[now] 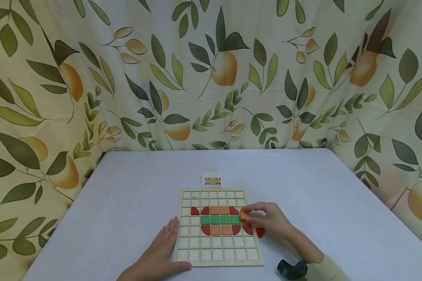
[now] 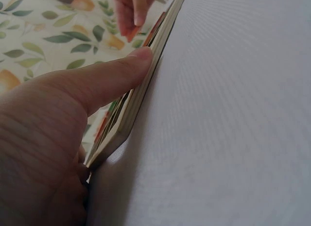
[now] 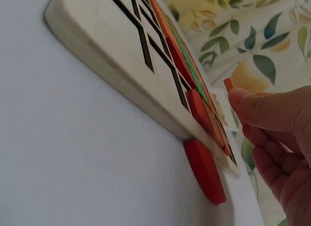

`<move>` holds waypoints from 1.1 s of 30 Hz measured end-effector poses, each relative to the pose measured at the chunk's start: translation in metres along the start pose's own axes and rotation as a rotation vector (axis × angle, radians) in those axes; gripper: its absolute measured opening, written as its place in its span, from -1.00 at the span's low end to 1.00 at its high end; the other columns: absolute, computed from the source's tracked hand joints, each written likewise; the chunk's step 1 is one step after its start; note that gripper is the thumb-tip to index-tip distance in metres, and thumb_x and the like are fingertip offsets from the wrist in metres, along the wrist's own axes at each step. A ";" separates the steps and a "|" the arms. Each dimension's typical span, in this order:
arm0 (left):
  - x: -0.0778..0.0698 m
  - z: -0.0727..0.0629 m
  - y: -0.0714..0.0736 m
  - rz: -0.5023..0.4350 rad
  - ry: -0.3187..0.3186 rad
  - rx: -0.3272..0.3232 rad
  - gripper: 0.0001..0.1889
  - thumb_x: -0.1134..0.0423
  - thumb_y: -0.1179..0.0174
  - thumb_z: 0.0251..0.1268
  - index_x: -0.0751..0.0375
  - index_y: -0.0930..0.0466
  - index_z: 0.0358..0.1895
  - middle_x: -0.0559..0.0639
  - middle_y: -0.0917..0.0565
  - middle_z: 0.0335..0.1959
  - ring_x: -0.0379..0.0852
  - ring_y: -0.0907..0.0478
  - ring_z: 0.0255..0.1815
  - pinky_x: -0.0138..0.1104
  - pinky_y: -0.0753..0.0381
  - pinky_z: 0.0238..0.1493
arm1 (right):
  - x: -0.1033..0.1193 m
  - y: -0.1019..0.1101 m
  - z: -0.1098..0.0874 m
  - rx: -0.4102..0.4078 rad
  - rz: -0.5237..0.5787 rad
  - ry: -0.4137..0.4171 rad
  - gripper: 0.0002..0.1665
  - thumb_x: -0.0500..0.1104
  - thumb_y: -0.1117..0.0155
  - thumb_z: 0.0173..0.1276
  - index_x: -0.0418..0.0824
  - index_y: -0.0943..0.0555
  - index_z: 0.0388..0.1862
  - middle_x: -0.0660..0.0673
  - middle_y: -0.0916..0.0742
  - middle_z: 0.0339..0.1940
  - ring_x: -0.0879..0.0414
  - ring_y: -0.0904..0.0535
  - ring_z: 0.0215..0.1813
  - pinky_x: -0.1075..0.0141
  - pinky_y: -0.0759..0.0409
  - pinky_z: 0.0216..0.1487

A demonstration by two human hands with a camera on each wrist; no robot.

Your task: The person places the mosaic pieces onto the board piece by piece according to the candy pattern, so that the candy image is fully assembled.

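A pale wooden board [image 1: 228, 263] with a grid of square cells lies on the table. Across its middle run green square tiles [image 1: 215, 219], with orange square tiles [image 1: 215, 230] and rounded red tiles [image 1: 205, 230] above and below. My right hand [image 1: 272, 219] pinches an orange tile [image 3: 228, 83] between thumb and fingertips, over the board's right side. Another rounded red piece [image 3: 205, 172] lies on the table against the right edge. At the left edge rests my left hand [image 1: 158, 249], fingers extended along the side and its thumb [image 2: 121, 73] straight against the front edge.
Behind the board lies a small card [image 1: 212, 175] printed with a grid and a similar coloured pattern. A dark curved device [image 1: 292, 269] sits near my right forearm. White cloth covers the table [image 1: 133, 187], and a leaf-and-fruit curtain [image 1: 204, 105] hangs behind it.
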State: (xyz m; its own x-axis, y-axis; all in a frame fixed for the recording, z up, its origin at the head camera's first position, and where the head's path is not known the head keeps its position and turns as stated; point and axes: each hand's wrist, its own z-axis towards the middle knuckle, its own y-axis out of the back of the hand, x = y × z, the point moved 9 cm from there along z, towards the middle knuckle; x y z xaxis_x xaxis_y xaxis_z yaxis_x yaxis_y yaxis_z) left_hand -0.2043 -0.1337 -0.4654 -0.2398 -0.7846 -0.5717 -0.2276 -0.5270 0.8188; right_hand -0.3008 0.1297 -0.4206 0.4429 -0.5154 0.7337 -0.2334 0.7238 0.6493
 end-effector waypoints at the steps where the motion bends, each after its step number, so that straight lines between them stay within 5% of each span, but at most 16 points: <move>1: -0.001 0.000 0.000 0.003 -0.005 -0.003 0.27 -0.50 -0.11 -0.19 0.35 0.20 0.44 0.14 0.12 0.46 0.02 0.25 0.45 -0.16 0.24 0.37 | 0.002 -0.002 0.002 0.004 0.005 0.008 -0.64 -0.08 -0.42 0.09 -0.18 -0.69 -0.12 0.01 -0.71 -0.17 0.05 -0.57 -0.03 -0.04 -0.47 0.02; 7: -0.002 0.001 0.001 0.017 -0.016 -0.004 0.27 -0.50 -0.11 -0.19 0.38 0.19 0.43 0.17 0.10 0.45 0.05 0.24 0.45 -0.01 0.15 0.34 | 0.013 -0.010 0.010 0.010 0.022 0.026 -0.65 -0.06 -0.41 0.10 -0.12 -0.69 -0.11 0.05 -0.70 -0.16 0.05 -0.56 -0.01 -0.05 -0.45 0.04; 22: -0.002 0.002 0.002 0.037 -0.014 0.005 0.29 -0.53 -0.07 -0.20 0.41 0.18 0.42 0.21 0.08 0.45 0.07 0.21 0.44 0.00 0.15 0.34 | 0.046 -0.040 0.031 0.067 0.085 0.169 -0.65 -0.12 -0.38 0.14 -0.20 -0.67 -0.10 0.01 -0.71 -0.15 0.07 -0.56 0.00 0.12 -0.50 0.02; 33: -0.002 0.002 0.001 0.025 -0.020 0.014 0.27 -0.51 -0.09 -0.17 0.40 0.20 0.42 0.19 0.09 0.45 0.06 0.23 0.44 0.01 0.16 0.34 | 0.052 -0.056 0.042 0.072 0.134 0.139 -0.68 -0.12 -0.40 0.11 -0.16 -0.69 -0.12 0.07 -0.71 -0.16 0.15 -0.57 -0.02 0.12 -0.50 0.02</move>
State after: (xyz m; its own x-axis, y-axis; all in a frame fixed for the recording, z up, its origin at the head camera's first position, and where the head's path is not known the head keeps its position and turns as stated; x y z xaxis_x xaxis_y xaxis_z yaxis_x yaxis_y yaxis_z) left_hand -0.2055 -0.1319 -0.4632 -0.2647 -0.7907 -0.5520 -0.2346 -0.5025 0.8322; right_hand -0.3011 0.0432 -0.4098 0.5178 -0.3443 0.7832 -0.3577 0.7445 0.5638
